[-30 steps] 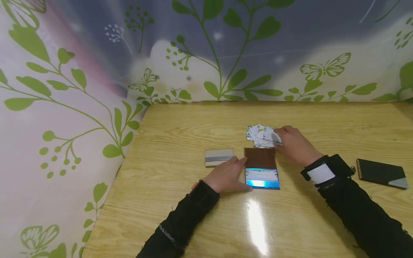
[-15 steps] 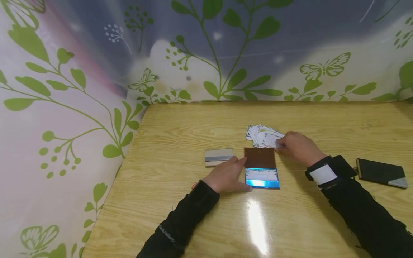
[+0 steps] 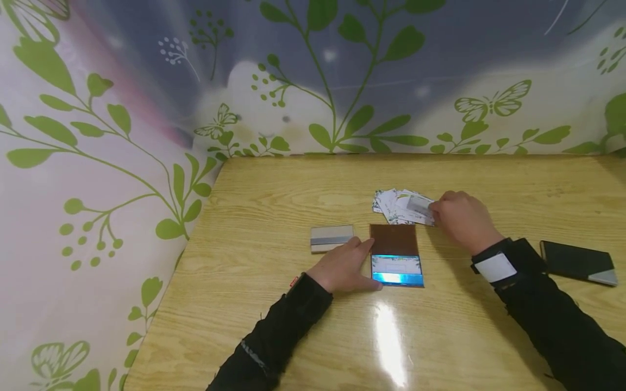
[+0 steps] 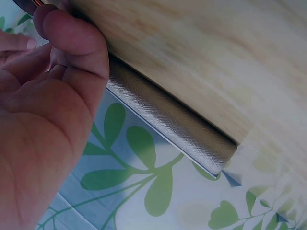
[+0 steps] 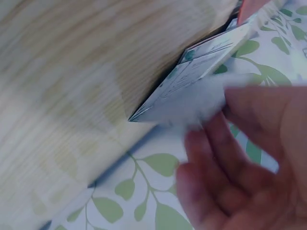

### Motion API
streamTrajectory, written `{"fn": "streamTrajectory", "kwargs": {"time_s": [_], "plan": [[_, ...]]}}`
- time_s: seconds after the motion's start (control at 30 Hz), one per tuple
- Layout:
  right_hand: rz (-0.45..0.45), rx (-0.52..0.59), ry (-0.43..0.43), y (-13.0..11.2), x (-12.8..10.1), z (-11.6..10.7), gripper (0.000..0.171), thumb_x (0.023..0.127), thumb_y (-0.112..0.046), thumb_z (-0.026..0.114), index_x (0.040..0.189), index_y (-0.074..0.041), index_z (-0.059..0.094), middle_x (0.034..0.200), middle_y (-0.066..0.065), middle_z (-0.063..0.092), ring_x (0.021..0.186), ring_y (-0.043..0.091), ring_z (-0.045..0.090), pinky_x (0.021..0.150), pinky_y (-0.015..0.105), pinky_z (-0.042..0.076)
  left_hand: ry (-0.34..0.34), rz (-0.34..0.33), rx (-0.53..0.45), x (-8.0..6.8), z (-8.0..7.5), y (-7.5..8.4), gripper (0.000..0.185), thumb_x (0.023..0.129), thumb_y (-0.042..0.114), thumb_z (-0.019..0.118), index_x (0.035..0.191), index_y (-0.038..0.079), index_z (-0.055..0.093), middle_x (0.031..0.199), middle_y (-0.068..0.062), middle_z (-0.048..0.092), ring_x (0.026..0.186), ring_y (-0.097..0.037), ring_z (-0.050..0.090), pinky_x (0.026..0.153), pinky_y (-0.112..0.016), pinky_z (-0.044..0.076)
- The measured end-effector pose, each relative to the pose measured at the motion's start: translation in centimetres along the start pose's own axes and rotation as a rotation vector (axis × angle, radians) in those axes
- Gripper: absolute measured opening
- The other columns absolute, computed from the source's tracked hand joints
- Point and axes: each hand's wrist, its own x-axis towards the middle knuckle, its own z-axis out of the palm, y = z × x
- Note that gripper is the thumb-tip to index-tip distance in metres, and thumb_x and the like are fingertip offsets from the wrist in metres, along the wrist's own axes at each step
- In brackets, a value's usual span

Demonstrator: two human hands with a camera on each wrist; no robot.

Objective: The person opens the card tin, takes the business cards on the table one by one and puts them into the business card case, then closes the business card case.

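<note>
The open case (image 3: 395, 254) lies flat at the middle of the table (image 3: 274, 336), its brown lid toward twelve o'clock and its shiny blue tray, with a card already in it, toward six. The left hand (image 3: 345, 266) rests at the case's nine o'clock edge, fingers fairly straight and pressing along its side, gripping nothing. At about one o'clock from the case lies the fanned pile of cards (image 3: 397, 207); the right hand (image 3: 462, 220) sits at the pile's three o'clock side, thumb and fingertips pinching one card (image 3: 419, 205) at its near end, wrist low and forearm running back toward five o'clock. To my eye the step calls for lifting only that top card, so a light pinch at the corner and a slight slide off the fan should keep the others from dragging along; the left hand would do well to hold the case from skidding. A closed silver case (image 3: 331, 238) lies at nine o'clock of the left hand's fingertips, and a black case (image 3: 577, 262) lies well apart at three o'clock.
</note>
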Motion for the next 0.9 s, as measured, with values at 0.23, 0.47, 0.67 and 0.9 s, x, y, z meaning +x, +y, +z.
{"fn": "streamTrajectory", "kwargs": {"time_s": [0.23, 0.47, 0.67, 0.9], "plan": [[0.121, 0.186, 0.225, -0.4, 0.2, -0.7, 0.017, 0.088, -0.008, 0.066, 0.099, 0.004, 0.071, 0.085, 0.018, 0.064, 0.072, 0.031, 0.059, 0.060, 0.045, 0.051, -0.003, 0.001, -0.010, 0.0, -0.1, 0.1, 0.097, 0.076, 0.059, 0.070, 0.150, 0.011, 0.029, 0.133, -0.011, 0.048, 0.108, -0.017, 0.055, 0.086, -0.029, 0.047], [-0.007, 0.534, -0.218, -2.1, 0.8, -1.8, 0.015, 0.096, -0.011, 0.057, 0.102, -0.005, 0.069, 0.087, 0.002, 0.063, 0.072, 0.015, 0.052, 0.062, 0.031, 0.044, 0.009, -0.004, -0.014, 0.0, -0.2, 0.1, 0.097, 0.075, 0.058, 0.071, 0.150, 0.012, 0.031, 0.126, -0.008, 0.051, 0.098, -0.014, 0.055, 0.082, -0.027, 0.048], [-0.075, 0.504, -0.305, -3.5, 0.6, -0.6, 0.013, 0.093, -0.008, 0.061, 0.100, -0.006, 0.072, 0.094, 0.001, 0.068, 0.084, 0.015, 0.059, 0.073, 0.036, 0.050, 0.010, 0.006, -0.030, 0.1, -0.2, 0.1, 0.097, 0.074, 0.057, 0.072, 0.150, 0.012, 0.030, 0.119, -0.006, 0.051, 0.089, -0.012, 0.053, 0.076, -0.025, 0.047], [-0.082, 0.478, -0.321, -3.9, 0.2, -0.1, 0.012, 0.092, -0.010, 0.063, 0.097, -0.008, 0.073, 0.092, 0.000, 0.068, 0.082, 0.015, 0.058, 0.075, 0.038, 0.050, 0.012, 0.010, -0.029, 0.1, -0.1, 0.0, 0.098, 0.074, 0.057, 0.073, 0.150, 0.012, 0.030, 0.114, -0.005, 0.052, 0.085, -0.012, 0.051, 0.073, -0.025, 0.046]]}}
